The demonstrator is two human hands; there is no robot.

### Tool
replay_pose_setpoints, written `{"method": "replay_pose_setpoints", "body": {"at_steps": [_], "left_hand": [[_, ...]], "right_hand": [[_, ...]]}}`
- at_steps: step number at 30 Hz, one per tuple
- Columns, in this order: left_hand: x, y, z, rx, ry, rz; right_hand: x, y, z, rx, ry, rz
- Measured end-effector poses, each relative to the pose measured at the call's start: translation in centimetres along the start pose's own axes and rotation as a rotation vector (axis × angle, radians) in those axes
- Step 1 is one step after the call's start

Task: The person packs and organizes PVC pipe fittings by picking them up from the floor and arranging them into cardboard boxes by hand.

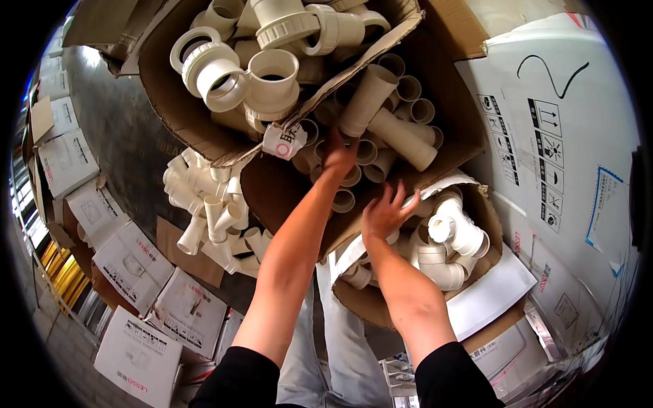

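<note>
Left hand (338, 158) is reaching inside the middle carton (277, 197), grip unclear, right hand (386, 216) spreading its fingers at the carton's near edge; loose pipe fittings (403, 140) could roll if nudged.

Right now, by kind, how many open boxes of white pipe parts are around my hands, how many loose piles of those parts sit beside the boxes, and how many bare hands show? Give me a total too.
Open boxes: 3
Loose pile: 1
Bare hands: 2
Total: 6
</note>
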State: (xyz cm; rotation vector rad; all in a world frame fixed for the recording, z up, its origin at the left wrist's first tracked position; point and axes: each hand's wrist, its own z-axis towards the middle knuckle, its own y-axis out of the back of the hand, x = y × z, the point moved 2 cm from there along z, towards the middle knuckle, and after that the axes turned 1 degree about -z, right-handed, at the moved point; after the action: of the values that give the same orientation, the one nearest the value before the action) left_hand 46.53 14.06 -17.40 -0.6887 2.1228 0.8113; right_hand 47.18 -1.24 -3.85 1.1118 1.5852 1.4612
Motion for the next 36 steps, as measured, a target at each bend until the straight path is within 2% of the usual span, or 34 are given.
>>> {"method": "replay_pose_setpoints", "body": {"at_steps": [3, 7, 9, 12, 13, 15, 16, 18, 19, 21, 24, 26, 29, 30, 32, 36], "left_hand": [[-2.3, 0.2, 1.6, 0.144, -0.038, -0.084], [-3.7, -0.6, 4.2, 0.071, -0.197, -0.014], [-3.7, -0.7, 5.1, 0.041, -0.274, 0.329], [-3.0, -0.9, 5.8, 0.037, -0.348, 0.341], [-4.9, -0.1, 5.4, 0.034, -0.349, 0.346], [-9.4, 1.6, 2.6, 0.109, -0.096, 0.532], [-8.9, 1.8, 1.6, 0.122, -0.093, 0.545], [-8.3, 3.2, 0.2, -0.035, -0.21, 0.291], [-8.4, 3.9, -1.0, -0.029, -0.209, 0.299], [-8.1, 5.4, -3.4, -0.084, -0.071, 0.236], [-6.8, 7.0, -6.3, -0.113, -0.074, 0.306], [-5.4, 7.8, -8.7, -0.094, -0.107, 0.31], [-3.4, 8.4, -12.0, -0.005, 0.029, 0.014], [-2.0, 8.5, -12.6, -0.004, 0.026, 0.02], [1.5, 8.3, -13.7, 0.106, 0.136, -0.221], [5.5, 9.2, -13.9, 0.211, 0.228, -0.153]], "right_hand": [[-0.1, -0.5, 0.1, 0.022, -0.012, 0.022], [0.4, -0.2, 0.6, 0.009, 0.003, 0.036], [0.3, -0.2, 0.4, 0.019, 0.027, 0.027], [0.5, 0.3, 0.5, 0.01, 0.037, 0.065], [0.5, 0.0, 0.7, 0.01, 0.038, 0.071], [0.2, -0.4, 0.3, -0.01, 0.052, 0.063], [0.0, -0.4, 0.0, 0.0, 0.037, 0.066], [0.0, -0.9, 0.3, 0.0, 0.026, 0.097], [0.3, -0.2, 0.5, -0.014, 0.034, 0.079], [0.2, -0.6, 0.4, -0.039, 0.043, 0.092], [-0.3, -1.5, 0.2, -0.087, 0.069, 0.111], [-0.5, -1.7, 0.1, -0.108, 0.083, 0.108], [-0.4, -1.3, 0.1, -0.041, 0.027, 0.142], [-0.1, -0.9, 0.2, -0.04, 0.022, 0.147], [0.0, -0.5, 0.1, -0.015, 0.005, 0.149], [0.1, -0.3, 0.2, -0.012, 0.022, 0.131]]}}
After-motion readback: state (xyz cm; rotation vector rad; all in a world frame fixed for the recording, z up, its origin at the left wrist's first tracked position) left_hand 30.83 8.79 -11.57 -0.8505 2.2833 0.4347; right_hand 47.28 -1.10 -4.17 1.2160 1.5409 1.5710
